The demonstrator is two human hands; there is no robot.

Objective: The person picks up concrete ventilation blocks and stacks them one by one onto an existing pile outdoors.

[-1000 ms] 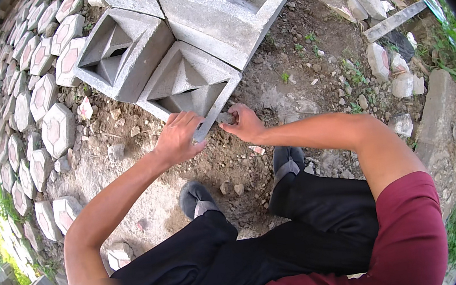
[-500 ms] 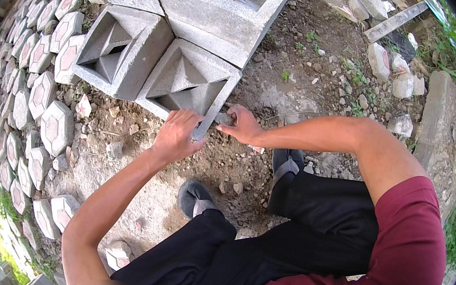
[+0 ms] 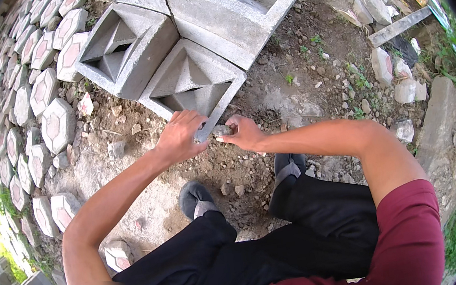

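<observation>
Left hand (image 3: 180, 137) curled closed, gripping near corner of grey square concrete ventilation block (image 3: 192, 81) lying on dirt just ahead of both hands. Right hand (image 3: 245, 133) closed, pinching small grey stone-like piece (image 3: 223, 130) against that corner.

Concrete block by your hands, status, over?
Left hand grips near corner of the concrete block. Right hand pinches small grey piece against that corner. Loose stones underfoot, none blocking.

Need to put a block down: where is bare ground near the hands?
Bare dirt lies right of the near ventilation block, before the rubble chunks, and left of the left hand, before the hexagonal pavers. Crowded: ahead by concrete blocks, below by shoes.
</observation>
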